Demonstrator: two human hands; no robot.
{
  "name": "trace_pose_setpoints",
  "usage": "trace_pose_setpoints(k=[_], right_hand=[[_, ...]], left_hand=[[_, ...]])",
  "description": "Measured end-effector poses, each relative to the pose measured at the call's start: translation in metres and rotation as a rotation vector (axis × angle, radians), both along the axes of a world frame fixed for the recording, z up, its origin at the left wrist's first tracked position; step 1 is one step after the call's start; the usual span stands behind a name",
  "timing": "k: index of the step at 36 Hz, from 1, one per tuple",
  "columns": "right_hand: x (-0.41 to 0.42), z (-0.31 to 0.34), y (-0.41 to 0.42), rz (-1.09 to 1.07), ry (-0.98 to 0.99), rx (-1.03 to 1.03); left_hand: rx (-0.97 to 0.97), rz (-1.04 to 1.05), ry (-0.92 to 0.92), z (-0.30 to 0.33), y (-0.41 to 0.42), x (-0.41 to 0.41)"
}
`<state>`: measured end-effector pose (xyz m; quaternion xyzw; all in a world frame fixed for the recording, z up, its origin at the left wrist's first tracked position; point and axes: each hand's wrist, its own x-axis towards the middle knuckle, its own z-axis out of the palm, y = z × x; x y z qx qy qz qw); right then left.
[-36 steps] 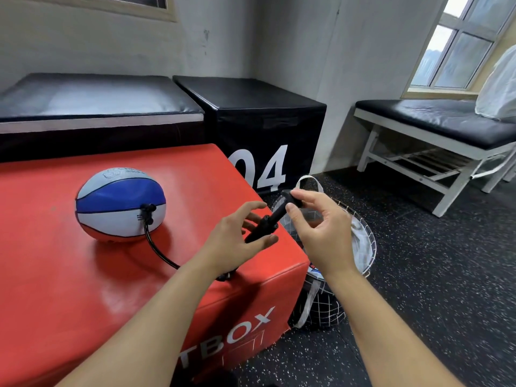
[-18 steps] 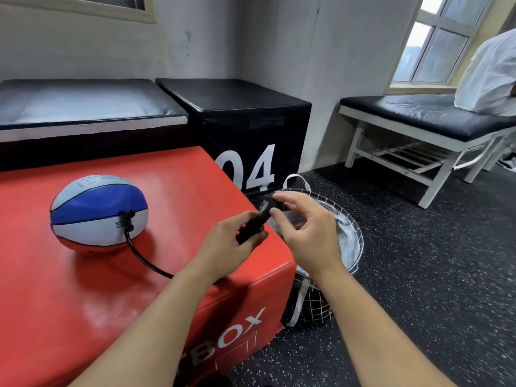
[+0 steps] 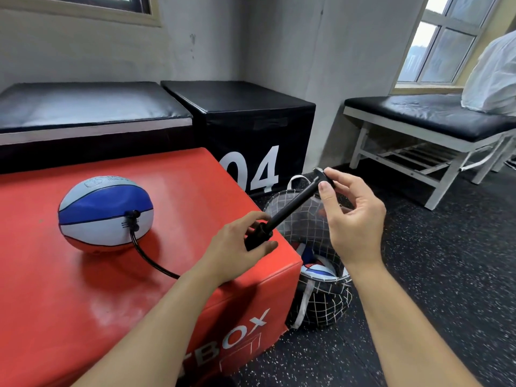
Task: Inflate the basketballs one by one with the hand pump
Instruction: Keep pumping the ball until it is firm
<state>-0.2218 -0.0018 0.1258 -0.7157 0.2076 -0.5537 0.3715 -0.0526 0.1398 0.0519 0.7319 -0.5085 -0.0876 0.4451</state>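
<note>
Ball [image 3: 104,215] — blue, white and orange, sagging — sits on a red box [image 3: 181,191], joined by a hose [image 3: 152,262] to the pump [image 3: 282,216]. Left hand [image 3: 237,247] grips the pump body; right hand [image 3: 353,216] pinches its extended handle above a basket [image 3: 321,303].

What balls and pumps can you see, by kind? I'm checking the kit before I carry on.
Basketballs: 2, one on the red box, one in the mesh basket
Hand pumps: 1, held by the left hand and right hand
Hoses: 1
Total: 4
</note>
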Motion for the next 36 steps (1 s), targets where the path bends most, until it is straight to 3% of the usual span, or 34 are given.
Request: trace_pose_setpoints(k=[27,36], right_hand=[[0.041,-0.039,0.032,0.192,0.271,-0.081],[0.031,-0.037,0.021,0.246,0.266,-0.04]], left_hand=[[-0.074,0.013,0.022,-0.001,0.003,0.009],[-0.013,0.017,-0.002,-0.005,-0.002,0.012]])
